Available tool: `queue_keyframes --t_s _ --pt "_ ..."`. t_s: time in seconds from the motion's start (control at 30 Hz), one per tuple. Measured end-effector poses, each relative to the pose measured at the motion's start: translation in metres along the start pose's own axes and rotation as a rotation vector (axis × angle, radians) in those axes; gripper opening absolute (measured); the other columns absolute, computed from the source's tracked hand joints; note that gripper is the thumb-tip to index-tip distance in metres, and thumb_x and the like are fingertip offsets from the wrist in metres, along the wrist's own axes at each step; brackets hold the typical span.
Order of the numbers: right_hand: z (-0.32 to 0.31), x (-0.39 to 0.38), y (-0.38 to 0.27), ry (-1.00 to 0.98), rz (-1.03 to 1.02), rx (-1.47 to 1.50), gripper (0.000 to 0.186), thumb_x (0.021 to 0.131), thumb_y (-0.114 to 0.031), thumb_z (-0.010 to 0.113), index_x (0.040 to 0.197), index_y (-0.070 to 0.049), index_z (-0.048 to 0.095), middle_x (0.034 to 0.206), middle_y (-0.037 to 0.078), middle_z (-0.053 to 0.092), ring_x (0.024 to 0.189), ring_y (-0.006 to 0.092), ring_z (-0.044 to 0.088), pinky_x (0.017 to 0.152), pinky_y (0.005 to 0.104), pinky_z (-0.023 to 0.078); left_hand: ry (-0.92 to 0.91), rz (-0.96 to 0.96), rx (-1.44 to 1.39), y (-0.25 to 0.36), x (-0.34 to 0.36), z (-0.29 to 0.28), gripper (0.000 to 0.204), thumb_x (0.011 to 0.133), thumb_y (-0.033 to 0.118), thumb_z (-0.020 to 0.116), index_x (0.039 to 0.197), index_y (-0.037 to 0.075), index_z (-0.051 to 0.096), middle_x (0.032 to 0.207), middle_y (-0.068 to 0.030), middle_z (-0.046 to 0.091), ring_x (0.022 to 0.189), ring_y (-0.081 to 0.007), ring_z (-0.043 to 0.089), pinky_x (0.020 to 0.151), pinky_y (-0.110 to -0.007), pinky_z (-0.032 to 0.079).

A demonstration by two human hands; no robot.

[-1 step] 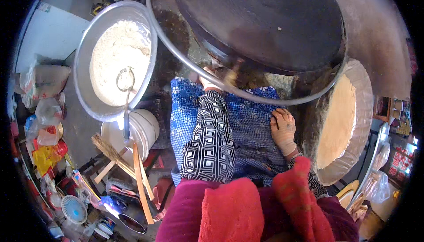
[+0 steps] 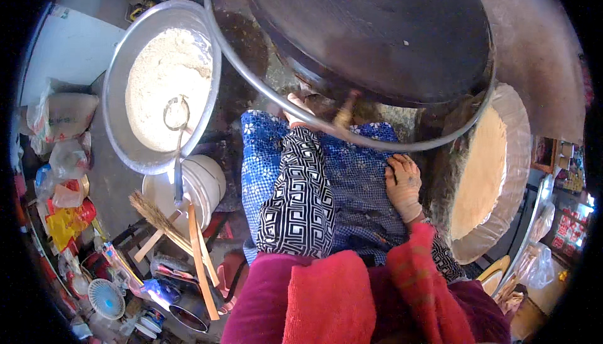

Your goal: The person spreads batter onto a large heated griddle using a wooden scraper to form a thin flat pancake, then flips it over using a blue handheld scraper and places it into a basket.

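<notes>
My left hand [image 2: 298,113], at the end of a black-and-white patterned sleeve, is by the near side of a large dark round griddle [image 2: 370,30]. A grey metal hoop [image 2: 264,90] passes across it and hides most of its fingers, so its grip cannot be made out. Just right of that hand, a blurred wooden knob or handle [image 2: 345,115] shows at the griddle's edge. My right hand [image 2: 403,185] rests on the blue patterned apron [image 2: 358,184] over my lap. Its fingers are loosely bent and hold nothing.
Left of the griddle stands a metal basin [image 2: 115,86] of pale batter with a ladle [image 2: 178,155] in it. Below are a white bucket [image 2: 213,184] and a straw brush [image 2: 154,212]. On the right, flat tan rounds [image 2: 480,174] lie on a plastic-lined tray [image 2: 518,155].
The small pale speck on the griddle and the wooden knob have shifted to the right, as if the griddle turned. My left hand has barely moved; my right hand stays on the apron.
</notes>
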State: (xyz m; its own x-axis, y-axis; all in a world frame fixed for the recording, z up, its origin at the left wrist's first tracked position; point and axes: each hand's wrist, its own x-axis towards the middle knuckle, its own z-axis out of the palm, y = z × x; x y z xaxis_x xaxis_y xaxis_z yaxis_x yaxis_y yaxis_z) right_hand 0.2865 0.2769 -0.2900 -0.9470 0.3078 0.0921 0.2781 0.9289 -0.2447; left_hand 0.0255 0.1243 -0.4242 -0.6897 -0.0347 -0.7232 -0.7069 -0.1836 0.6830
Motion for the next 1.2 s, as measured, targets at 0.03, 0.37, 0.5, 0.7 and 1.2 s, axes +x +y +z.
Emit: queue_keyframes --t_s 0.03,0.37,0.5,0.7,1.2 --pt "-0.001 0.001 0.001 -0.008 0.001 0.0 0.023 0.081 -0.017 0.066 0.102 -0.009 0.063 0.107 0.011 0.064 0.107 0.0349 0.056 0.091 0.0482 0.044 0.039 -0.024 -0.172 -0.008 0.012 0.013 0.05 0.103 0.038 0.037 0.134 0.0 0.047 0.13 -0.0196 0.055 0.115 -0.0302 0.056 0.097 -0.039 0.049" --pt "0.004 0.015 -0.015 -0.005 -0.046 0.089 0.019 0.077 -0.017 0.066 0.094 -0.009 0.063 0.091 0.013 0.061 0.091 0.038 0.056 0.08 0.0502 0.044 -0.385 0.695 0.267 -0.103 0.206 -0.056 0.078 0.091 0.063 0.042 0.148 0.012 0.031 0.15 -0.0069 0.037 0.135 -0.026 0.037 0.114 -0.041 0.028" --pt "0.008 0.005 0.004 -0.022 0.065 0.039 0.015 0.076 -0.017 0.067 0.088 -0.009 0.063 0.088 0.013 0.06 0.089 0.0381 0.055 0.078 0.05 0.044 -0.574 0.352 -0.617 -0.105 0.172 0.006 0.048 0.101 0.038 0.045 0.138 0.008 0.044 0.136 -0.0086 0.053 0.116 -0.0266 0.054 0.101 -0.041 0.042" --pt "-0.002 0.007 0.002 -0.12 0.142 0.065 0.014 0.078 -0.013 0.066 0.089 -0.005 0.065 0.09 0.014 0.063 0.092 0.0377 0.057 0.08 0.0473 0.044 -0.006 -2.735 -3.356 -0.063 0.129 -0.009 0.042 0.105 0.027 0.027 0.141 0.013 0.044 0.137 -0.0099 0.054 0.127 -0.0282 0.047 0.112 -0.045 0.032" --pt "0.024 0.01 0.029 0.036 0.03 0.118 0.016 0.083 -0.017 0.067 0.097 -0.01 0.065 0.097 0.013 0.066 0.093 0.0357 0.059 0.082 0.0462 0.046 0.148 -1.94 -3.745 0.021 0.019 0.066 0.02 0.093 0.021 0.049 0.098 0.015 0.068 0.106 -0.0079 0.064 0.099 -0.0263 0.059 0.078 -0.045 0.046"
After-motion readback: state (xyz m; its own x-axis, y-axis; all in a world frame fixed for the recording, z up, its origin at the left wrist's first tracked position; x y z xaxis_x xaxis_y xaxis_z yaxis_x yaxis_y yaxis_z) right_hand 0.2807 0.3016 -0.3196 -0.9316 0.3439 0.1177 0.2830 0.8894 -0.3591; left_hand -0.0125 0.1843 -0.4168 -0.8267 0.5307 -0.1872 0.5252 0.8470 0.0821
